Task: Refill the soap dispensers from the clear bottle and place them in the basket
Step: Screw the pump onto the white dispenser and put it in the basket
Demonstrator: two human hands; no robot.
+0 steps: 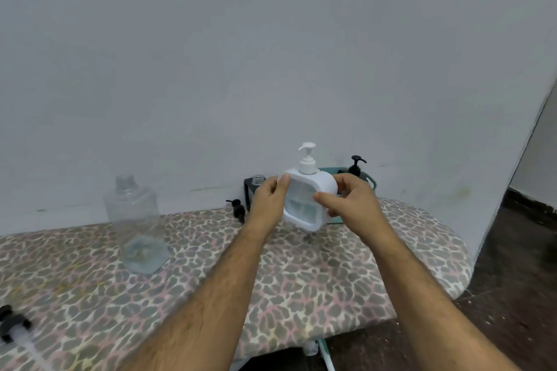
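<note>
I hold a white square soap dispenser (304, 202) with a white pump above the table, near the back wall. My left hand (268, 202) grips its left side and my right hand (352, 205) grips its right side. The large clear bottle (135, 226) stands uncapped at the left with a little liquid at its bottom. Behind my hands sits the teal basket (369, 179), mostly hidden, with a black-pump dispenser (355, 166) in it. A dark dispenser (251, 193) without its pump stands by the wall, and its black pump (236, 209) lies beside it.
The table (301, 280) has a leopard-print cover and ends in a rounded edge at the right. A black pump head with a clear tube (15, 328) lies at the near left. The wall runs close behind; dark floor is at the right.
</note>
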